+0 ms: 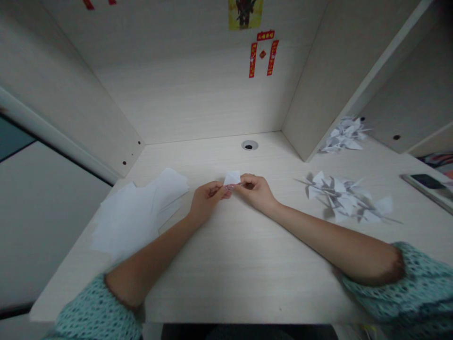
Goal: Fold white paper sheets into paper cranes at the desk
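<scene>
A small folded piece of white paper [232,177] is held between my two hands, above the middle of the desk. My left hand [209,197] pinches its lower left edge with thumb and fingers. On the other side, my right hand [257,191] grips the lower right edge, its fingertips meeting those of the left. The paper's lower part is hidden behind the fingers. Left of my left hand lies a spread stack of white paper sheets [127,219]. To the right of my right hand is a loose pile of folded paper pieces [339,193] with pointed ends.
A second pile of folded paper pieces [345,134] lies farther back, by the upright partition [348,101]. A phone [426,182] rests on a flat item at the far right. A round cable hole [249,145] sits near the back panel, which bears red stickers [253,59].
</scene>
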The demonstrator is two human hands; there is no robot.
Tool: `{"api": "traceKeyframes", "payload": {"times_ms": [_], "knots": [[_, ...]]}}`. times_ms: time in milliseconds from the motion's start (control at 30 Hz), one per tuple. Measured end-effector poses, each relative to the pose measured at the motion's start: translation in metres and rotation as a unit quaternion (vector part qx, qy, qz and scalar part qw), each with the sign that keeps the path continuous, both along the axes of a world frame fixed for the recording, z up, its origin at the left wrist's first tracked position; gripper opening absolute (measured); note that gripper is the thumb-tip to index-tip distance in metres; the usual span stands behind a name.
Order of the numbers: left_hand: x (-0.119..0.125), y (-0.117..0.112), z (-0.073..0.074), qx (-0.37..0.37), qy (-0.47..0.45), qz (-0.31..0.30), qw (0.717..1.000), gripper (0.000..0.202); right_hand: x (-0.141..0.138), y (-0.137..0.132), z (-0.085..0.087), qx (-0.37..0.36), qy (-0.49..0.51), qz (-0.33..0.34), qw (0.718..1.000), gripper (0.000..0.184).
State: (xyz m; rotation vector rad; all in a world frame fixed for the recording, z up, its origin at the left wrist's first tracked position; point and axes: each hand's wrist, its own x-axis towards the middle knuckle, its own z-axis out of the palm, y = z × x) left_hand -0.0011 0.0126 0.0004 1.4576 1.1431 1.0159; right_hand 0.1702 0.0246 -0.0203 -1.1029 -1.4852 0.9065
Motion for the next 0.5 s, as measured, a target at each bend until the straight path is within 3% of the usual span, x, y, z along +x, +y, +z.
{"api": "traceKeyframes", "payload": {"times_ms": [233,500], "knots": [[0.0015,-0.0014,0.0023,0.011,-0.005,0.011,1.000,0.031,-0.0030,-0.0049,0.0092,-0.020,0.031,-0.004,0.999,0.031],[0.0023,-0.0005,0.0019,0.007,-0.003,0.019,1.000,0.031,-0.0005,-0.0020,0.0059,0.004,0.048,0.048,0.998,0.031]]}}
